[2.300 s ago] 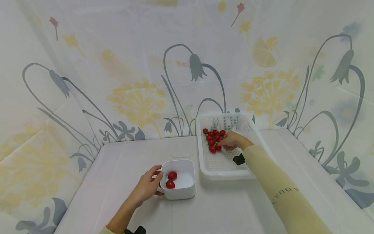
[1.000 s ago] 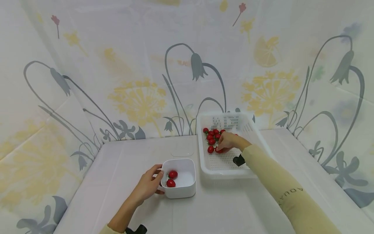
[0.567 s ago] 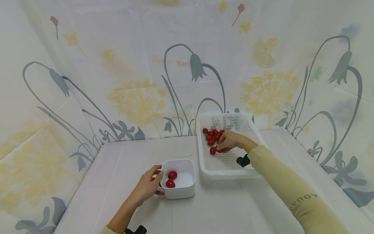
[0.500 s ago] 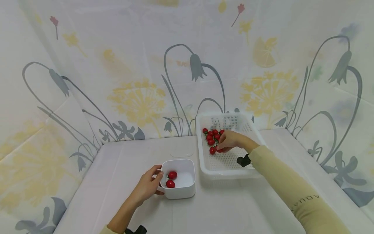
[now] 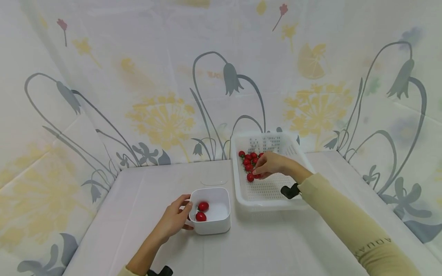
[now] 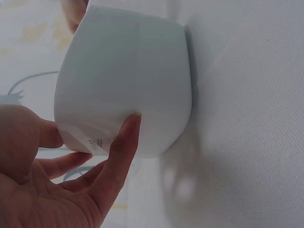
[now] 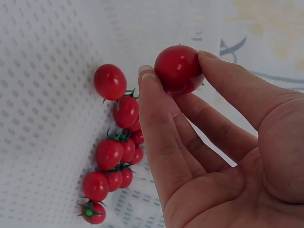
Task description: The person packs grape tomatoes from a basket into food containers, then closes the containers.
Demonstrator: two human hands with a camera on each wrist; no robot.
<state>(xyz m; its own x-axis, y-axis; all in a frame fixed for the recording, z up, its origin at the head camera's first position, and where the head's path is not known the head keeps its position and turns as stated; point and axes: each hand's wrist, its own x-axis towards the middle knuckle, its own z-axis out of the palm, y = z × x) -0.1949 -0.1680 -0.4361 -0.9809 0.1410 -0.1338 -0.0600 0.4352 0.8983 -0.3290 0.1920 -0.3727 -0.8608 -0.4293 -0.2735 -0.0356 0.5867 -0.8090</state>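
A small white box (image 5: 212, 228) with two red cherry tomatoes (image 5: 203, 206) inside stands on the table. My left hand (image 5: 174, 217) holds its left side; in the left wrist view, the fingertips press the smooth outer wall (image 6: 128, 76) and the thumb meets the edge. Over a white perforated basket (image 5: 243, 193), my right hand (image 5: 272, 165) pinches a cherry tomato (image 7: 179, 69) between thumb and fingertips. Several more tomatoes (image 7: 109, 154), some with green stems, lie in the basket below. In the head view the held tomato is partly hidden by the fingers.
The basket stands to the right of the box, against the flower-printed backdrop (image 5: 165, 126). A white cloth covers the table (image 5: 145, 199). Its raised walls stand around the right hand's working area.
My right hand has picked a cherry tomato out of the group and drawn it slightly toward the front. One loose tomato in the basket has shifted. The left hand and box stay put.
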